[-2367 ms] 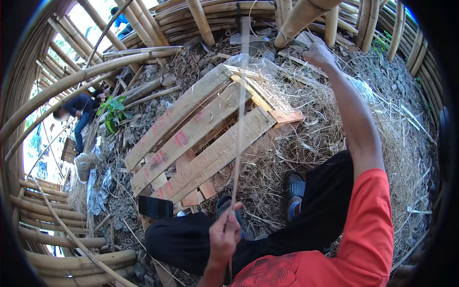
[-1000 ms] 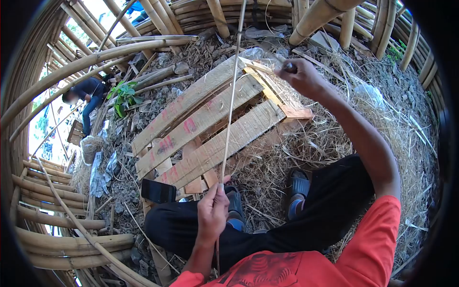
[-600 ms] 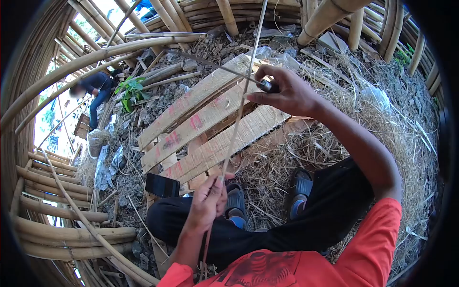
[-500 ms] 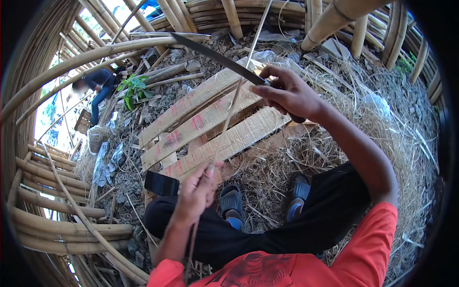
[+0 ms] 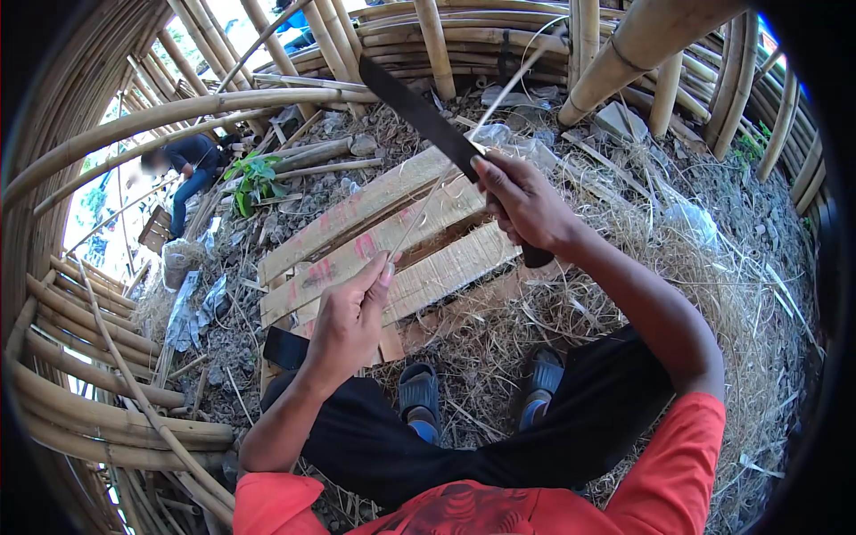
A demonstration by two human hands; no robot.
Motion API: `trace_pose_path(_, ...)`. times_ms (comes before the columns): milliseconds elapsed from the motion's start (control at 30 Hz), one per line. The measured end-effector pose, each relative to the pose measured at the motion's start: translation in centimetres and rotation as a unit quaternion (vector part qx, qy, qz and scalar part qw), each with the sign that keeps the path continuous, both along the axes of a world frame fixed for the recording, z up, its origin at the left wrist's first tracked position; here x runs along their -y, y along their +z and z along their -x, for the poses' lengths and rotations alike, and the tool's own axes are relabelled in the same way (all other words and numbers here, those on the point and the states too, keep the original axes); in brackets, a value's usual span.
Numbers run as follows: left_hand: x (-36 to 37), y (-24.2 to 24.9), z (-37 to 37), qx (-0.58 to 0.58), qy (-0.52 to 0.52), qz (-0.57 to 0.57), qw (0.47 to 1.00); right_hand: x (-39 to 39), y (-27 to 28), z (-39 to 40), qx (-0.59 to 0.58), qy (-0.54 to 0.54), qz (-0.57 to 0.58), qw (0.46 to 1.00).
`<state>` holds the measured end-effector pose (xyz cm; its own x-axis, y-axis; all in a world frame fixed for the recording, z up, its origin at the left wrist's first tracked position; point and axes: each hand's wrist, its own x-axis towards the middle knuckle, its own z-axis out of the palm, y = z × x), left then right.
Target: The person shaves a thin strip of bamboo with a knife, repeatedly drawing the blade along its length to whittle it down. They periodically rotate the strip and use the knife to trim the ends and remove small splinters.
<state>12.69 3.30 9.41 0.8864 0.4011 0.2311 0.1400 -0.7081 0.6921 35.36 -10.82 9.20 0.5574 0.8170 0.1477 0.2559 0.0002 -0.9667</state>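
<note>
Bamboo strip [image 5: 506, 94] is slanting above the slatted pallet [image 5: 446, 272], running forward-right past its far edge. Left hand [image 5: 346, 319] is pinching it over the near edge. Right hand [image 5: 526, 201], nearer mid-strip, is gripping a knife [image 5: 415, 111] over the right end, blade crossing strip's line; contact unclear.

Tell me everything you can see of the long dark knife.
The long, dark grey, metal-looking knife has a broad, flat blade and a dark handle whose end shows below the right hand's grip, closed around it. Its blade slants toward the picture's upper left, crossing in front of a thin, pale, flexible-looking strip; whether they touch is unclear.
</note>
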Motion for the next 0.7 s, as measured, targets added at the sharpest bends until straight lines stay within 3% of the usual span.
trace_pose_path(67,0.3,0.4,-0.2,-0.005,-0.002,0.001,1.000,-0.1,0.1,-1.2,0.017,-0.010,-0.029,0.999)
trace_pose_path(133,0.4,0.7,-0.2,-0.007,-0.007,0.002,1.000,0.0,0.2,-2.7,-0.037,-0.061,-0.101,0.992)
trace_pose_path(233,-0.4,-0.9,0.1,0.015,-0.006,-0.005,1.000,0.1,-0.6,-0.9,-0.016,0.032,0.046,0.998)
trace_pose_path(333,-0.5,-0.9,0.2,0.015,-0.005,0.014,1.000,-0.3,-0.7,-1.2,-0.036,-0.027,-0.024,0.999)
trace_pose_path(400,-0.3,-1.0,0.5,0.009,0.002,0.035,0.999,-0.7,-0.6,-0.9,-0.120,-0.052,-0.084,0.988)
trace_pose_path(467,-0.5,-1.1,0.0,0.016,0.001,0.040,0.999,-0.8,-1.0,0.2,-0.133,0.030,0.022,0.990)
trace_pose_path(500,-0.5,-1.1,-0.1,0.015,0.003,0.033,0.999,-0.9,-1.1,-0.1,-0.083,0.037,0.022,0.996)
trace_pose_path(600,-0.8,-0.8,0.2,0.007,0.009,0.033,0.999,-1.7,-1.0,-0.6,-0.149,-0.049,-0.113,0.981)
trace_pose_path(633,-0.5,-0.7,0.1,0.007,0.012,0.052,0.999,-1.4,-0.6,-0.2,-0.114,-0.028,-0.068,0.991)
trace_pose_path(667,-0.3,-0.6,-0.1,0.010,0.013,0.070,0.997,-1.1,-0.4,0.4,-0.030,0.053,0.050,0.997)
trace_pose_path(700,-0.3,-0.7,-0.2,0.031,0.010,0.052,0.998,-1.1,-0.7,0.2,-0.054,0.071,0.038,0.995)
